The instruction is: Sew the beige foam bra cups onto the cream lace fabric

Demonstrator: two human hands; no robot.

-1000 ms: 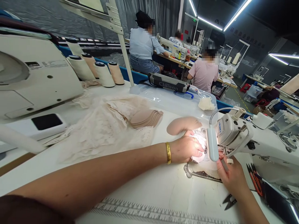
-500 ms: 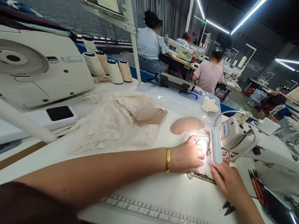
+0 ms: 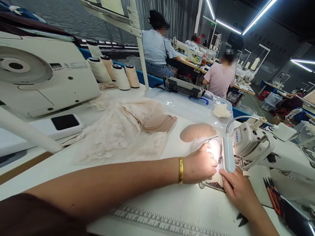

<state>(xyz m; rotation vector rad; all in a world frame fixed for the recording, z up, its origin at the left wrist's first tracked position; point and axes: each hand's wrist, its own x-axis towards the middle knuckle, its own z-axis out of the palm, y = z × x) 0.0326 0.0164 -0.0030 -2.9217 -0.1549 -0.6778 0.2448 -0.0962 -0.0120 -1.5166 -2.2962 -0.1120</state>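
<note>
Beneath the presser-foot area of a white sewing machine lies a pale lace-edged fabric piece, brightly lit by a small lamp. My left hand, with a gold bangle at the wrist, is curled closed on the fabric, left of the needle area. From the right, my right hand pinches the near edge of the same piece; the lamp hides some of its fingers. A beige oval cup pad rests just beyond my left hand. Glare washes out the detail at the stitching spot.
Sheer lace fabric and stacked beige pads lie left. Thread cones stand behind, beside another machine. A clear plastic lid carries a speaker. Orange-handled snips lie right; a ruler runs in front. People sew farther back.
My left hand has shifted slightly right, toward the needle area, with the fabric under it. My right hand has moved a little left along the fabric edge.
</note>
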